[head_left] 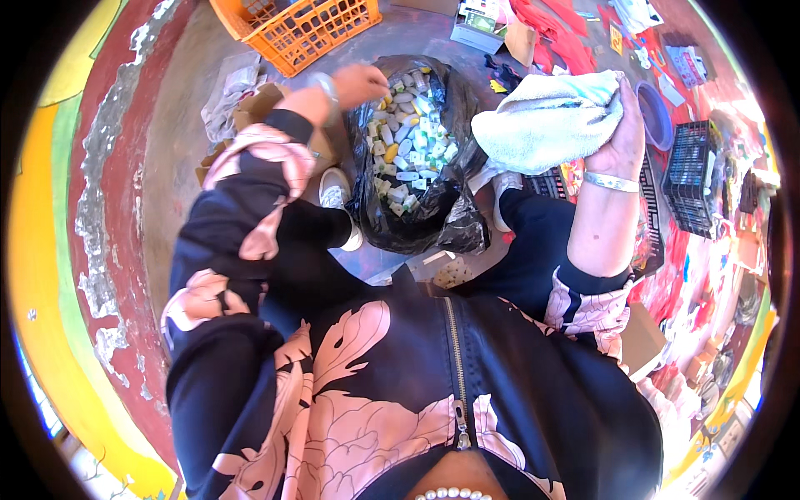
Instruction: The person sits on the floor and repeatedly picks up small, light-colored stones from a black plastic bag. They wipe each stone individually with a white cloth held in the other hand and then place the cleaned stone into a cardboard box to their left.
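My right hand (623, 137) grips a folded white towel (546, 121) with a pale blue tint, held up to the right of a black plastic bag (458, 221). The bag stands open on the floor between my feet. Inside it lies a heap of small plastic-looking pieces (408, 137), white, grey, yellow and some with green; their exact kind is too small to tell. Over the bag's far left rim is my left hand (364, 84), its fingers curled inward. Whatever those fingers may hold does not show.
An orange plastic crate (312, 37) stands beyond the bag. Cardboard boxes (254, 108) sit to its left. At the right are a purple basin (654, 117), a black crate (693, 179) and scattered red material (567, 33). A painted wall (92, 250) curves along the left.
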The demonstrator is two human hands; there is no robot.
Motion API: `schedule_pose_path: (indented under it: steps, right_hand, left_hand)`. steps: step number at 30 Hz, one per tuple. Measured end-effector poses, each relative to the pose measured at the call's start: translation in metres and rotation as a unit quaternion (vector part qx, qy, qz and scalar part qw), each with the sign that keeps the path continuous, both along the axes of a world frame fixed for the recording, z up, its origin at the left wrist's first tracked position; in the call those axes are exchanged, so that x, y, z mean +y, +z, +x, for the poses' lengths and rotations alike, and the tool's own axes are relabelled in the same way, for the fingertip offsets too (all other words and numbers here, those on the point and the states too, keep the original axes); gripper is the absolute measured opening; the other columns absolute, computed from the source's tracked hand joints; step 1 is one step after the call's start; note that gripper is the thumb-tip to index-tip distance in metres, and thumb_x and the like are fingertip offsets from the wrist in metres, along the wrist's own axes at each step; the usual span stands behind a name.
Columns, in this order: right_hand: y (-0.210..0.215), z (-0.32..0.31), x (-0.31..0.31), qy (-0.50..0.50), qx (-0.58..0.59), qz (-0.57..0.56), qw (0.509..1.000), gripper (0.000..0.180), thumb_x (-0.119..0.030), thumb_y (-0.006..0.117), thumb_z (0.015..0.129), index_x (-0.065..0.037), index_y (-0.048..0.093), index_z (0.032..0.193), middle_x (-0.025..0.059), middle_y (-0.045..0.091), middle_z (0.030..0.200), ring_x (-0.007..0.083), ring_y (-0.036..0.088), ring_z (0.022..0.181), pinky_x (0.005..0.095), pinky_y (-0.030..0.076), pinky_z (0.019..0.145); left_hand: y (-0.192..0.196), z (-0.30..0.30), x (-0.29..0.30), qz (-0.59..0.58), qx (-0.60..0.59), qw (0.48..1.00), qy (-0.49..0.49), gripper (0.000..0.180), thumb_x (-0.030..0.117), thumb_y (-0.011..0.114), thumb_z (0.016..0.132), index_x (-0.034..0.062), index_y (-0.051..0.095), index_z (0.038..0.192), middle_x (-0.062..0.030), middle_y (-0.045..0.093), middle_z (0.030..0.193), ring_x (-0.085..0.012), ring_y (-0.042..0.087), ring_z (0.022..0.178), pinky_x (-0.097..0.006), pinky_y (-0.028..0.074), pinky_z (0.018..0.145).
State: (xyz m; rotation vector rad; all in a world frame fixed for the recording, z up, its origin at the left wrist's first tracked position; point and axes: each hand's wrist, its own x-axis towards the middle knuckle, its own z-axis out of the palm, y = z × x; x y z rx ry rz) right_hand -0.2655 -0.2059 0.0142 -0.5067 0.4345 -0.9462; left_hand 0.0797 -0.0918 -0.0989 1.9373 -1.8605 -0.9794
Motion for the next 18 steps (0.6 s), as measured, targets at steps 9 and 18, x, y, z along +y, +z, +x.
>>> schedule_pose_path:
  steps: [9, 18]
  right_hand:
    - [0.013, -0.001, 0.008, -0.008, 0.04, 0.057, 0.998, 0.025, -0.024, 0.048, 0.088, -0.003, 0.057, 0.097, 0.0112, 0.062, 0.091, 0.025, 0.061, 0.083, 0.0391, 0.049, 0.075]
    - [0.014, -0.009, 0.004, -0.12, 0.139, 0.084, 0.979, 0.022, -0.019, 0.045, 0.09, -0.003, 0.056, 0.1, 0.0097, 0.061, 0.096, 0.0217, 0.059, 0.088, 0.035, 0.047, 0.079]
  left_hand:
    - [-0.203, -0.111, -0.013, 0.093, 0.03, 0.968, 0.23, 0.09, 0.042, 0.072, 0.056, 0.0072, 0.034, 0.129, -0.0238, 0.037, 0.128, -0.0343, 0.042, 0.116, -0.036, 0.036, 0.095]
    - [-0.228, -0.125, -0.043, 0.214, -0.013, 0.935, 0.283, 0.1, 0.039, 0.073, 0.057, 0.0164, 0.018, 0.136, -0.0211, 0.02, 0.138, -0.0364, 0.032, 0.122, -0.038, 0.03, 0.1]
